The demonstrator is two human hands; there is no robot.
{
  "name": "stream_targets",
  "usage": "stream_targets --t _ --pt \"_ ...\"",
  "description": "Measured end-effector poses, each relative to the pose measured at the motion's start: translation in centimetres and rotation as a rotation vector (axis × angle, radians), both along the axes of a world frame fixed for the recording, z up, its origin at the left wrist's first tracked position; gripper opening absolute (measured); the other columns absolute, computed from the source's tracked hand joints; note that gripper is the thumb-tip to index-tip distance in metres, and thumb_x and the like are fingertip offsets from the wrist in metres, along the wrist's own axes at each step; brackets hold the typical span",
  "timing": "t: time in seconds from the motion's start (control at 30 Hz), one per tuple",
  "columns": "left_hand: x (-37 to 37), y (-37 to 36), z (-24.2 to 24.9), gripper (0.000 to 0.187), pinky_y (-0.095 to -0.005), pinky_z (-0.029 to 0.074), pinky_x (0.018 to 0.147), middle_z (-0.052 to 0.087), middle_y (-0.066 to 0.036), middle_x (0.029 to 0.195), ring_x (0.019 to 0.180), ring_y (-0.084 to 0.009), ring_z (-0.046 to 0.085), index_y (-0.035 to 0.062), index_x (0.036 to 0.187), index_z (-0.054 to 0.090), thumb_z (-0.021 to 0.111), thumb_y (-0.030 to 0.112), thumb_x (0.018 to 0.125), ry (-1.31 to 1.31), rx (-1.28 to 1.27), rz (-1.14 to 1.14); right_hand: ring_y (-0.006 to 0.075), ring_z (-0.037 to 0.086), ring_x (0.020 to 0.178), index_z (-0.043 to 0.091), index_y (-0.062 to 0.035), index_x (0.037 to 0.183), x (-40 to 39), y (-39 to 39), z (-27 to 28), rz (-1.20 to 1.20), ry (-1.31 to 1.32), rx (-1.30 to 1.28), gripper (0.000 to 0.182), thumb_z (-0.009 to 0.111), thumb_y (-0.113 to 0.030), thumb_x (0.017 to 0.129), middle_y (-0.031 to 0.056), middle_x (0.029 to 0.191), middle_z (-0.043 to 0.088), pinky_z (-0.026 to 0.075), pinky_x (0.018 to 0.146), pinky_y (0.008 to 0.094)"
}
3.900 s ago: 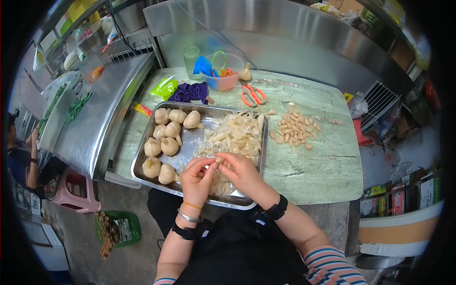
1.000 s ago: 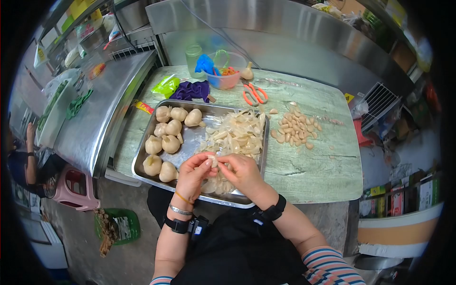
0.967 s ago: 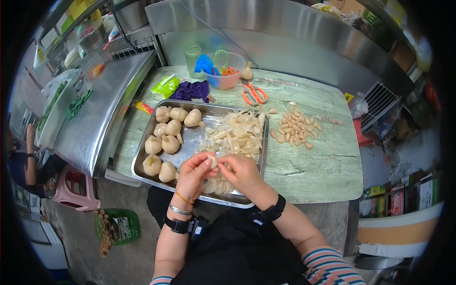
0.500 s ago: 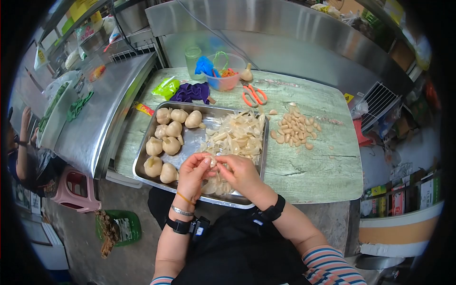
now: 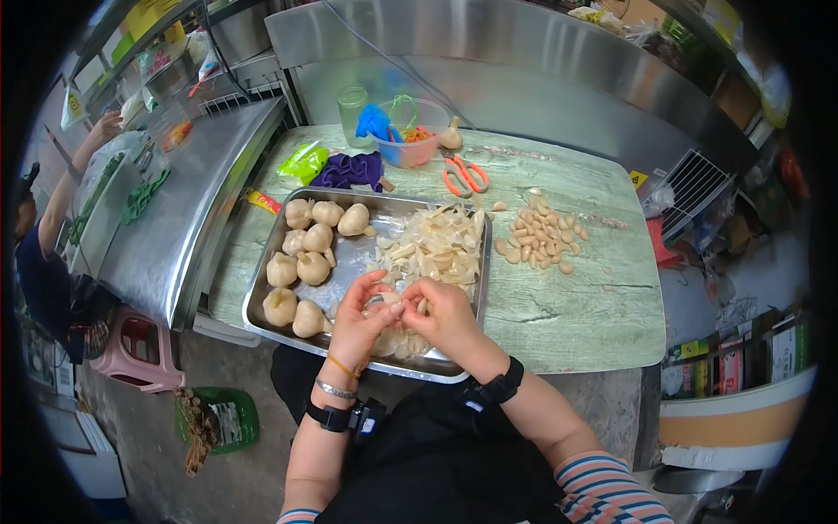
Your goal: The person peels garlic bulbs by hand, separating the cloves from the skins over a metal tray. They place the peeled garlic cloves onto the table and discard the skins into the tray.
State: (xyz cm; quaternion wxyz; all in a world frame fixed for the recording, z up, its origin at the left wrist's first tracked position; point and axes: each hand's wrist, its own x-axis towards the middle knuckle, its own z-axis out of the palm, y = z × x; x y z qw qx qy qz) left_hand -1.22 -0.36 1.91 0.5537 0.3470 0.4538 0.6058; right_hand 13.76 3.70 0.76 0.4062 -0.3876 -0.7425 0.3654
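Over the front of a metal tray (image 5: 251, 293), my left hand (image 5: 356, 319) pinches a small pale garlic clove (image 5: 390, 299). My right hand (image 5: 443, 320) meets it, thumb and fingertips closed on the same clove. Whole garlic bulbs (image 5: 312, 268) sit in the tray's left part. A heap of papery garlic skins (image 5: 434, 249) fills its right part, just beyond my hands. Right of the tray, a pile of peeled cloves (image 5: 543, 231) lies on the green wood-patterned table (image 5: 576, 319).
Behind the tray are orange-handled scissors (image 5: 466, 176), a plastic bowl (image 5: 408, 150), a glass jar (image 5: 353, 113), a purple cloth (image 5: 349, 171) and a garlic bulb (image 5: 451, 134). At far left, another person (image 5: 48, 262) reaches over a steel counter (image 5: 218, 175). A pink stool (image 5: 140, 349) stands below.
My fingers have shifted on the clove, and the left fingers have spread a little. The other person at far left has raised an arm and leaned into view.
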Motion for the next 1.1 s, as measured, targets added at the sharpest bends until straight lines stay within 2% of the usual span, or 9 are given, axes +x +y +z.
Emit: stream_targets --t 0.17,0.5,0.7,0.77,0.8,0.87,0.9,0.97,1.1 --pt "-1.4 0.3 -1.5 0.038 -0.0223 0.051 0.07 0.064 -0.008 0.098 0.082 -0.0108 0.061 0.0009 0.119 0.053 0.066 0.001 0.084 -0.042 -0.012 -0.158 0.0085 0.058 0.065 0.061 -0.0011 0.087 0.0 0.2 -0.6 -0.062 0.15 -0.091 0.01 0.065 -0.006 0.079 0.0034 0.072 0.063 0.047 0.059 0.0229" --pt "-1.6 0.1 -1.0 0.026 -0.0217 0.046 0.069 0.064 -0.008 0.102 0.082 -0.0098 0.058 0.0003 0.116 0.054 0.058 0.006 0.09 -0.167 -0.002 -0.327 0.0058 0.056 0.064 0.06 -0.0006 0.09 0.4 0.8 -1.2 -0.16 0.232 -0.226 0.01 0.063 -0.003 0.081 0.0008 0.073 0.06 0.046 0.06 0.021" --pt "-2.0 0.6 -1.6 0.026 -0.0215 0.046 0.068 0.064 -0.008 0.102 0.078 -0.0091 0.055 0.0009 0.117 0.055 0.056 0.009 0.093 -0.277 -0.008 -0.286 0.0055 0.053 0.061 0.059 -0.0013 0.092 0.4 1.4 -2.5 -0.2 0.264 -0.068 0.01 0.063 -0.005 0.084 -0.0006 0.071 0.058 0.044 0.057 0.0206" --pt "-2.3 0.6 -1.8 0.025 -0.0216 0.046 0.068 0.064 -0.008 0.101 0.078 -0.009 0.055 0.0011 0.116 0.055 0.055 0.009 0.093 -0.303 -0.008 -0.275 0.0035 0.052 0.063 0.06 -0.0011 0.096 0.7 1.0 -1.6 -0.12 0.337 -0.352 0.013 0.064 -0.009 0.086 -0.0018 0.071 0.057 0.041 0.056 0.0191" --pt "-2.4 0.5 -1.8 0.024 -0.0216 0.046 0.068 0.064 -0.007 0.1 0.078 -0.0089 0.055 0.0012 0.116 0.055 0.055 0.009 0.093 -0.329 -0.009 -0.263 0.0035 0.052 0.063 0.06 -0.0011 0.096 0.8 0.9 -1.0 -0.121 0.337 -0.352 0.013 0.064 -0.009 0.086 -0.0018 0.071 0.057 0.041 0.056 0.0191" --pt "-1.8 0.4 -1.5 0.022 -0.0214 0.046 0.067 0.064 -0.007 0.097 0.078 -0.0087 0.056 0.0015 0.114 0.056 0.055 0.01 0.093 -0.262 -0.01 -0.223 0.0021 0.051 0.065 0.06 -0.0013 0.101 1.0 1.0 0.0 0.037 0.482 -0.589 0.018 0.065 -0.012 0.088 -0.0026 0.071 0.056 0.04 0.055 0.0182" --pt "-1.6 0.4 -1.3 0.02 -0.0211 0.047 0.067 0.064 -0.006 0.095 0.077 -0.0084 0.056 0.0018 0.112 0.057 0.055 0.01 0.094 -0.195 -0.011 -0.183 0.0021 0.051 0.065 0.06 -0.0013 0.101 0.8 1.0 -0.1 0.038 0.481 -0.59 0.018 0.065 -0.012 0.088 -0.0026 0.071 0.056 0.04 0.055 0.0182" --pt "-1.8 0.5 -2.0 0.019 -0.0207 0.047 0.066 0.063 -0.005 0.092 0.076 -0.0081 0.057 0.0021 0.111 0.057 0.055 0.011 0.094 -0.195 -0.006 -0.175 0.0031 0.051 0.063 0.061 -0.0015 0.102 0.4 0.9 -0.7 0.064 0.205 -0.364 0.02 0.065 -0.014 0.087 -0.0022 0.072 0.057 0.042 0.057 0.0193" --pt "-1.5 0.5 -1.7 0.015 -0.0211 0.05 0.064 0.063 -0.003 0.087 0.071 -0.0083 0.059 0.0029 0.105 0.059 0.055 0.011 0.094 -0.15 -0.064 -0.091 0.0058 0.055 0.065 0.062 -0.0013 0.1 0.3 0.6 -1.1 0.113 0.2 -0.242 0.019 0.065 -0.014 0.087 -0.0006 0.076 0.061 0.045 0.059 0.0222"
